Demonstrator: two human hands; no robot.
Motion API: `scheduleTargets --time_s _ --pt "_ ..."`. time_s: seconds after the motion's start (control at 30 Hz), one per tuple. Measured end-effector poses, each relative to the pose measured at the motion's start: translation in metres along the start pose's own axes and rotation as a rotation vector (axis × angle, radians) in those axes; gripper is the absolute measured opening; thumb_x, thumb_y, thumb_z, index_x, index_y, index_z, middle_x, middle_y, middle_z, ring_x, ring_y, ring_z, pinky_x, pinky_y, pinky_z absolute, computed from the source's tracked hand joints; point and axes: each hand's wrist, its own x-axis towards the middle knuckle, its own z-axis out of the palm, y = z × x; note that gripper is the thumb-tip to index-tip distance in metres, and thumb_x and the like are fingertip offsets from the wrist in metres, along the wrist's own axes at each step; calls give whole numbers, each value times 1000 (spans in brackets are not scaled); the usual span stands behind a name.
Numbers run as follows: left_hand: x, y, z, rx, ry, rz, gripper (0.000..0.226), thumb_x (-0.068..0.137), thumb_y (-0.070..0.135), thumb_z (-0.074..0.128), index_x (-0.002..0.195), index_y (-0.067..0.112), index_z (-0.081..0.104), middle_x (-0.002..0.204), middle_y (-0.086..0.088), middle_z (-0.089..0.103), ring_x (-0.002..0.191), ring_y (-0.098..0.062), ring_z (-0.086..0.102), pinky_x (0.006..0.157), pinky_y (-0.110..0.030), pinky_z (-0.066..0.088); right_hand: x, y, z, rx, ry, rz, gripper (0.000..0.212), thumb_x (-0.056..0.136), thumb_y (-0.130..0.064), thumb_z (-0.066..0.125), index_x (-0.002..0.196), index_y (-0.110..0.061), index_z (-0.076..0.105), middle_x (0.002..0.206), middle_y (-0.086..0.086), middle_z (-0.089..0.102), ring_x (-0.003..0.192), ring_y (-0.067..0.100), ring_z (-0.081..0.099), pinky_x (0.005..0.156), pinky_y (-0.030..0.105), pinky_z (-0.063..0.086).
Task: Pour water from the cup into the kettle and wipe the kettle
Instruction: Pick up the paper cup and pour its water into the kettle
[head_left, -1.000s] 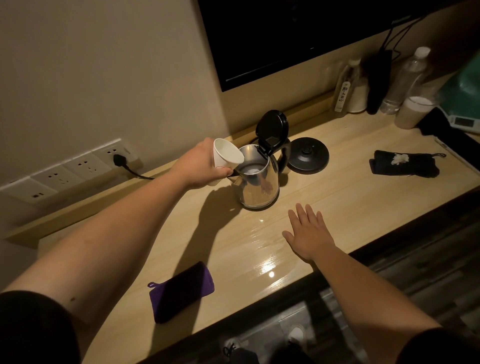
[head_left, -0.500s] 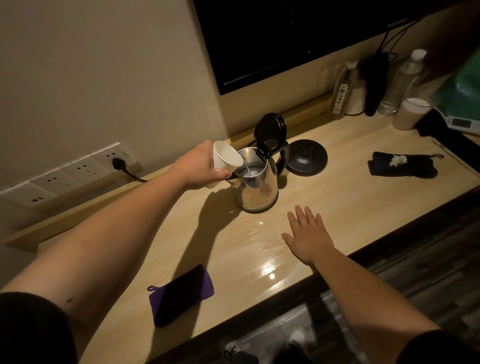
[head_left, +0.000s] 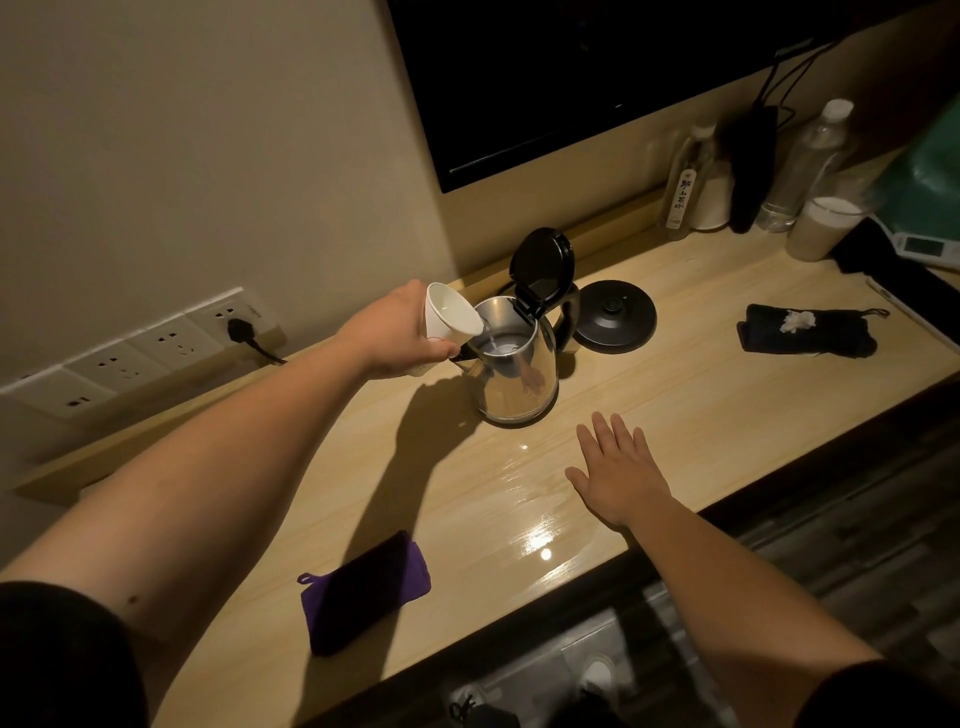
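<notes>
Head view, looking down on a pale wooden table (head_left: 675, 415) under dim warm light. At centre frame, left hand (head_left: 397, 335) wrapped around a white cup (head_left: 451, 321), tipped steeply with its rim over the open mouth of a steel kettle (head_left: 514, 374). Thin stream of water visible from the cup's lip into the kettle, with water pooled inside. Kettle upright on the table, black lid (head_left: 543, 267) flipped up and back. Just right of the kettle, black round base (head_left: 614, 316), apart from the kettle body. Right hand (head_left: 621, 470) lower right of centre, flat on the table, fingers spread, palm down, gripping nothing. Purple cloth (head_left: 363, 592) at lower centre, near the front edge of the table. Black folded item with a white patch (head_left: 808, 332) at right. Wall sockets (head_left: 130, 353) at left, one holding a black plug (head_left: 241, 332). Bottles (head_left: 805, 166) lined up at upper right, below a dark screen (head_left: 571, 78).
</notes>
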Motion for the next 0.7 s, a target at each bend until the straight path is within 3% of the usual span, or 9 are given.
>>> scheduleTargets --time_s 0.7 --pt "5 2 -5 112 -26 45 77 74 49 76 133 16 39 127 -9 53 96 -21 50 71 -34 43 1 0 2 -3 3 8 72 99 -60 8 156 -21 -9 164 11 -16 149 34 -18 121 54 -3"
